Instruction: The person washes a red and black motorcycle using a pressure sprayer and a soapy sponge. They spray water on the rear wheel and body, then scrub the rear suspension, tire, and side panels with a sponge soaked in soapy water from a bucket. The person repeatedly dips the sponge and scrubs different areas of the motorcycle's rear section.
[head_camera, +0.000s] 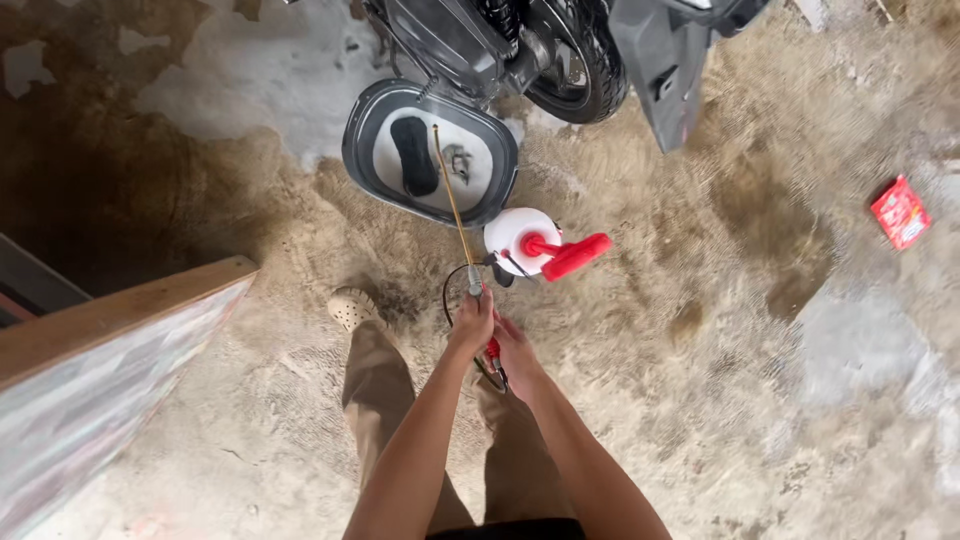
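a wooden board leans at the far left. the left hand is wrapped around the spray wand (its brass tip over the grey tray); the right hand pinches the red trigger, just below the white pump sprayer standing on the sandy floor.

Thin brass spray wand, tilted, w/ red trigger.

I was looking at a rough outdoor yard used for washing or fixing motorbikes: a patchy, sandy concrete floor with wet stains, a motorbike's rear wheel, its detached grey body panel, and a white pump sprayer standing nearby.
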